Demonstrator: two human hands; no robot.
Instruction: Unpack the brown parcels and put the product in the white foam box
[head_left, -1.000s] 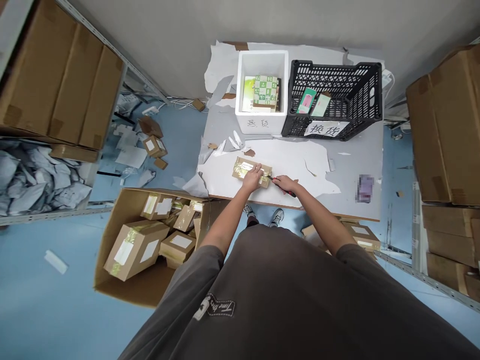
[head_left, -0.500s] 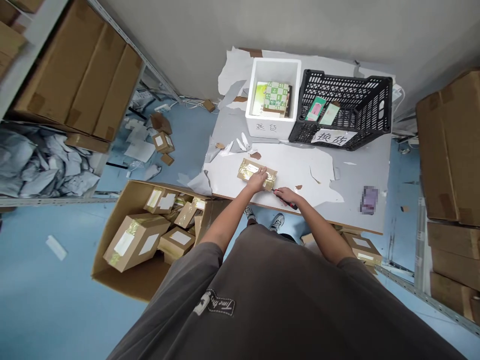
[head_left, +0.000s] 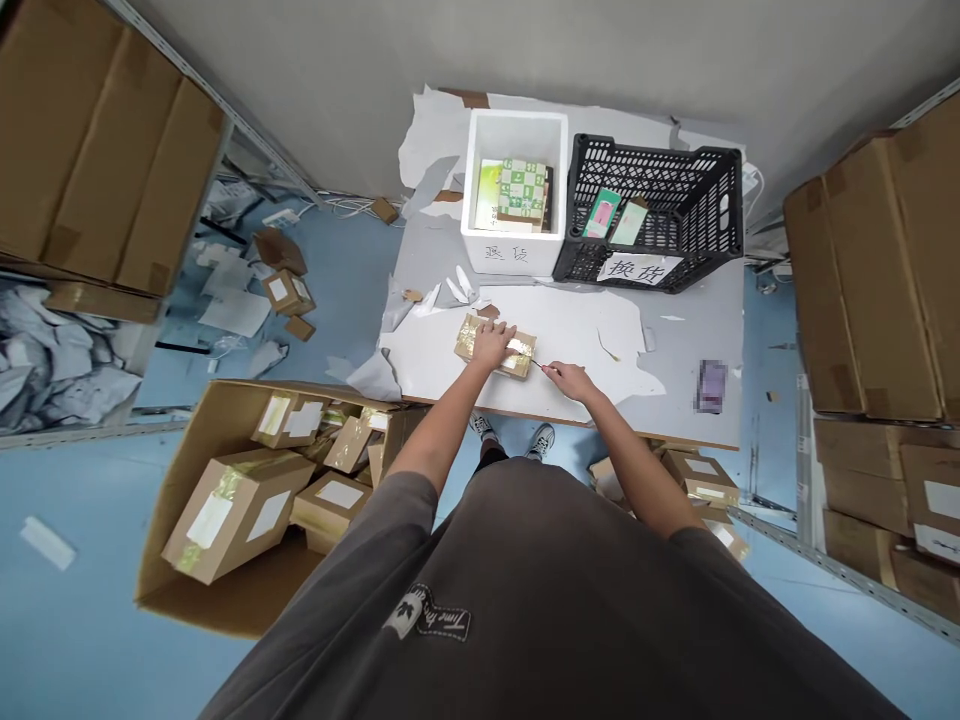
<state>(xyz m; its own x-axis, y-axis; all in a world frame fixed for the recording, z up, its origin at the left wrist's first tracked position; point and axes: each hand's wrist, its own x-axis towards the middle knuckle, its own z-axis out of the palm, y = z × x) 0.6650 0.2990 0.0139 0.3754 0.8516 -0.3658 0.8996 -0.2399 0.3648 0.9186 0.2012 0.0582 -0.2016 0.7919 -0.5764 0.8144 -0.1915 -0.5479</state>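
A small brown cardboard box [head_left: 523, 362], wrapped in shiny yellowish tape, lies near the front edge of the table. My left hand [head_left: 491, 345] rests on top of it, fingers outstretched and spread over the left and middle part. In my right hand [head_left: 570, 380], closed fingers grip a utility knife [head_left: 546, 369] with a red handle. Its thin blade points left and reaches the right end of the box. Most of the handle is hidden inside the hand, and whether the blade is in the tape I cannot tell.
A white foam box [head_left: 514, 255] holding small packages stands behind, beside a black plastic crate [head_left: 652, 272] with two small cartons. Paper scraps [head_left: 457, 288] litter the table [head_left: 690, 330]. A pixelated purple item [head_left: 710, 386] lies right. A large carton [head_left: 154, 575] of parcels stands left.
The view has shifted to the right. My left hand's fingers have spread farther across the box. My right hand has drawn the knife away to the right and slightly toward the back.
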